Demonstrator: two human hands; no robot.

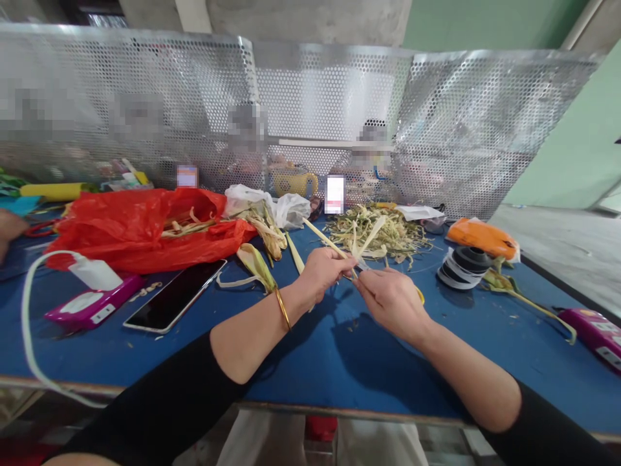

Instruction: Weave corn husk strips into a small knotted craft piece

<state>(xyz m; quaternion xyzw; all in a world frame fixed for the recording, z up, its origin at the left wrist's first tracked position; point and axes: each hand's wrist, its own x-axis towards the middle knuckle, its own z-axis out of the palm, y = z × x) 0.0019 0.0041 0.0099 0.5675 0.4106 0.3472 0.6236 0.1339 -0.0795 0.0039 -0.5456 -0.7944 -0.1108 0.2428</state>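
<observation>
My left hand (325,272), with a gold bangle at the wrist, pinches a bundle of pale corn husk strips (371,238) between thumb and fingers. One long, narrow strip sticks out to the upper left; wider ones fan up to the right. Close against it, my right hand (388,298) is closed on what look like scissors. A yellow handle loop (421,296) shows beyond that hand, and the blades are mostly hidden. Behind both hands lies a heap of shredded husk (388,233). Dried husk pieces (256,265) rest left of my left hand.
A red plastic bag (140,226) with husks and a black phone (177,296) lie left. Purple power strips (97,304) sit at both sides. A thread spool (463,266) and an orange packet (482,239) are right. A perforated metal screen (330,90) stands behind. Another person's hand (10,226) shows far left.
</observation>
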